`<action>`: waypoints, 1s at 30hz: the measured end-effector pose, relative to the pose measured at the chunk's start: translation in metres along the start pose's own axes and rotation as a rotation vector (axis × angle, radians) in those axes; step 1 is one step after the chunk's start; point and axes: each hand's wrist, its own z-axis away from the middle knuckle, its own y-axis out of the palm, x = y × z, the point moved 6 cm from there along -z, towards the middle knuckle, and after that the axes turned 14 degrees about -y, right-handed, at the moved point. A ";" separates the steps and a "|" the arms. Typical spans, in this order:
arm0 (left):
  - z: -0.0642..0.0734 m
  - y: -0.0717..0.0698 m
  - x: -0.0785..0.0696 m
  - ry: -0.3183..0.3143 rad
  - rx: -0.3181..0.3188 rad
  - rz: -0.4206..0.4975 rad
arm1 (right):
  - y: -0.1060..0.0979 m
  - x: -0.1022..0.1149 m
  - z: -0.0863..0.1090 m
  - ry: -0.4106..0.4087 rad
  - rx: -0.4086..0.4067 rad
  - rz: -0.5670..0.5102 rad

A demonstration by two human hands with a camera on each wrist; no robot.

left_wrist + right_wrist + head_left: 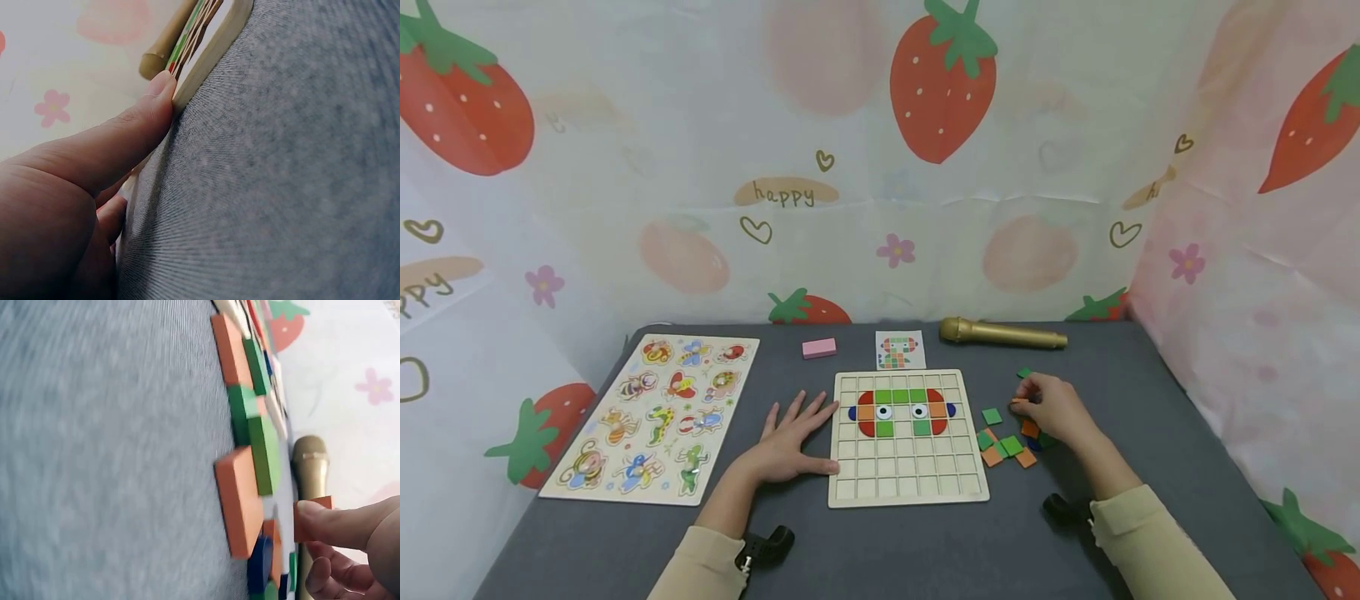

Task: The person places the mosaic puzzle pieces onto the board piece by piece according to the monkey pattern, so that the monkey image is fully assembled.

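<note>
My left hand (pixel 786 446) lies spread on the table, its thumb and a fingertip touching the left edge of a pale wooden grid board (pixel 910 487). Red, orange, green and blue pieces with two eye pieces form a face pattern in the board's upper rows. My right hand (pixel 1060 408) is to the right of the board and pinches an orange square tile (pixel 304 532) between thumb and fingers, above the tabletop. Below and left of that hand lie loose tiles, among them a green tile (pixel 992 416) and an orange tile (pixel 239 500).
A small pattern card (pixel 900 350) lies behind the board. Also at the back are a pink block (pixel 818 348) and a gold microphone (pixel 1003 333). An insect picture board (pixel 651 417) occupies the left side of the grey table (pixel 910 550).
</note>
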 end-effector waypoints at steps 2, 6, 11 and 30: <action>0.000 0.000 0.000 0.002 0.000 0.001 | 0.000 0.005 0.001 -0.001 -0.007 -0.007; -0.001 0.000 0.000 0.006 -0.001 0.004 | 0.001 0.020 0.003 -0.021 -0.017 -0.027; 0.000 -0.001 0.000 0.003 -0.003 0.001 | 0.008 0.045 0.005 -0.078 -0.046 -0.054; -0.002 0.001 0.002 -0.003 -0.003 -0.008 | 0.076 0.126 0.000 -0.272 0.043 -0.162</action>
